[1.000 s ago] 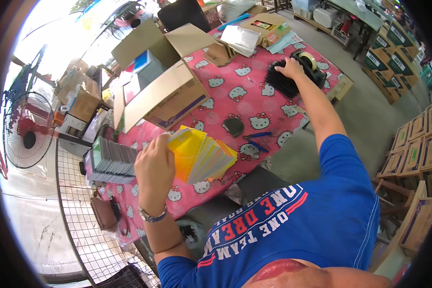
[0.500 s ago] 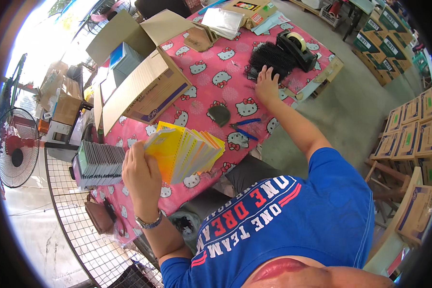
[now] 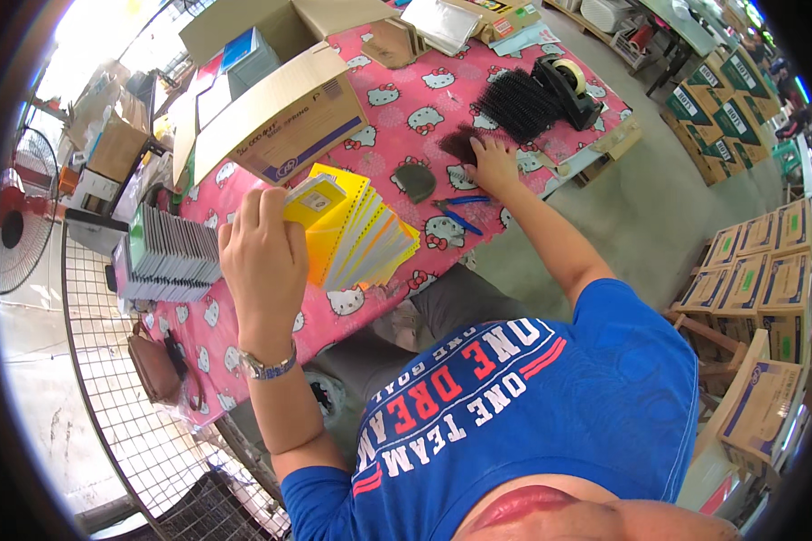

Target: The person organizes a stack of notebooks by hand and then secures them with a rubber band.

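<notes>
Nearest in, left hand (image 3: 263, 261) raised over the table edge, fingers curled tight round a fanned stack of yellow cards (image 3: 356, 236), top card turned up toward the camera, fan now closer to the chest than a second ago. Just left of it, grey stack of packets (image 3: 173, 261) standing on edge by the wire rack (image 3: 108, 379). Out across the pink patterned tablecloth (image 3: 406, 117), right hand (image 3: 493, 162) drawn back from the far tape dispenser (image 3: 568, 81), now pressed flat, fingers spread, on a small dark bristly pad (image 3: 462, 144). Between the hands, a dark oval piece (image 3: 415, 180) and blue-handled pliers (image 3: 460, 212) lying untouched. Further off, the bigger black bristle mat (image 3: 517, 101), then the open cardboard box (image 3: 280, 117). Looks like picking the next dark piece to go with the cards
</notes>
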The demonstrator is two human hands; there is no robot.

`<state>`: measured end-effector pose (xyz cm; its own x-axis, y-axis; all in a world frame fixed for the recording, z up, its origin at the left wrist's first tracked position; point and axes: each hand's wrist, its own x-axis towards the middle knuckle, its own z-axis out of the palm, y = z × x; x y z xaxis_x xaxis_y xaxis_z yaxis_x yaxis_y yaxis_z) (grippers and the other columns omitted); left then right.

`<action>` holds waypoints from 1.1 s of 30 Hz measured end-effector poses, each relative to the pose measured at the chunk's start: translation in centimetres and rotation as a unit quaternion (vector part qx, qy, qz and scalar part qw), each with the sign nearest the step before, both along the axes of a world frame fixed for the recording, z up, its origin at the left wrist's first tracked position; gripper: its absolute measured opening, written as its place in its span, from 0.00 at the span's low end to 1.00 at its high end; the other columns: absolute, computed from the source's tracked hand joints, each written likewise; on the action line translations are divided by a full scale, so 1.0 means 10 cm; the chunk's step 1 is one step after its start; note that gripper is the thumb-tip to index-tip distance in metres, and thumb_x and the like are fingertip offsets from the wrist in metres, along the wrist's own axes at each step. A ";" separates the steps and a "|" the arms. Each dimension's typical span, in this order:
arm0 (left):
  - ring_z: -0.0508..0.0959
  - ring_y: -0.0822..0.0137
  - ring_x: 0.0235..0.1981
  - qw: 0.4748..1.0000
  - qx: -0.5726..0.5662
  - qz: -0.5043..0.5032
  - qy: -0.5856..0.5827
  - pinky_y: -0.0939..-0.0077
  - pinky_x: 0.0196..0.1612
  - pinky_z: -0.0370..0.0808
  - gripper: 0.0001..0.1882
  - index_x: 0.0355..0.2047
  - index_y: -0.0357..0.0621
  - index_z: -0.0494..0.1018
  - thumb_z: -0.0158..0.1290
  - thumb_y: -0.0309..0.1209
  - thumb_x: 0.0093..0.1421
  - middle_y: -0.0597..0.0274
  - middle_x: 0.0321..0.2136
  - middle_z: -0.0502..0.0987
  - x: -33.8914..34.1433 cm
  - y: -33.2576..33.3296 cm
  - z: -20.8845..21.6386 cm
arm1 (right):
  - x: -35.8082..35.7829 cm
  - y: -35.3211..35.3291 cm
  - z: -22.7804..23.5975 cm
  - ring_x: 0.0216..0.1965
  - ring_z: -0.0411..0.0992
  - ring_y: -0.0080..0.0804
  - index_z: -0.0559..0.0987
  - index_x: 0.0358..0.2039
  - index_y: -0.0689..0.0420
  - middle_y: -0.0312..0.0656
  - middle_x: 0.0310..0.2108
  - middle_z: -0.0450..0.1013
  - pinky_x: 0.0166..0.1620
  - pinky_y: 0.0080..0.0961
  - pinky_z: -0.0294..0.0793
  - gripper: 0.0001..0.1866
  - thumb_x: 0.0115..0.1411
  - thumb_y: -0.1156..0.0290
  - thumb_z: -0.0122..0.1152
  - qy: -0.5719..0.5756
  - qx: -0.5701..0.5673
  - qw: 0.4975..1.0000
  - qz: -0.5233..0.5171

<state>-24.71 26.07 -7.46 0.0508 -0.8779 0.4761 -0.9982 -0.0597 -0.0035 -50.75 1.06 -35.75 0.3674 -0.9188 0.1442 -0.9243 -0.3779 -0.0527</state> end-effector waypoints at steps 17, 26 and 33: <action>0.76 0.55 0.39 0.998 -0.025 -0.043 0.027 0.58 0.42 0.69 0.10 0.39 0.45 0.70 0.51 0.30 0.57 0.57 0.34 0.76 0.02 -0.10 -0.04 | -0.37 -0.75 0.11 0.38 0.77 0.49 0.83 0.38 0.58 0.52 0.35 0.78 0.44 0.36 0.76 0.14 0.53 0.65 0.64 -0.170 0.049 0.975 0.134; 0.77 0.61 0.34 0.996 -0.048 -0.069 0.019 0.63 0.38 0.69 0.08 0.35 0.48 0.71 0.54 0.36 0.60 0.63 0.29 0.74 0.15 -0.07 -0.08 | -0.21 -0.84 0.44 0.37 0.77 0.48 0.85 0.33 0.55 0.52 0.30 0.78 0.45 0.39 0.76 0.12 0.53 0.67 0.57 -0.134 -0.063 0.982 0.113; 0.77 0.59 0.34 0.997 -0.047 -0.054 0.033 0.61 0.41 0.69 0.09 0.35 0.47 0.70 0.53 0.38 0.61 0.62 0.29 0.76 0.02 -0.02 -0.10 | -0.12 -1.00 0.45 0.41 0.76 0.50 0.83 0.44 0.52 0.52 0.38 0.78 0.48 0.40 0.75 0.18 0.52 0.74 0.57 -0.043 0.050 0.989 0.136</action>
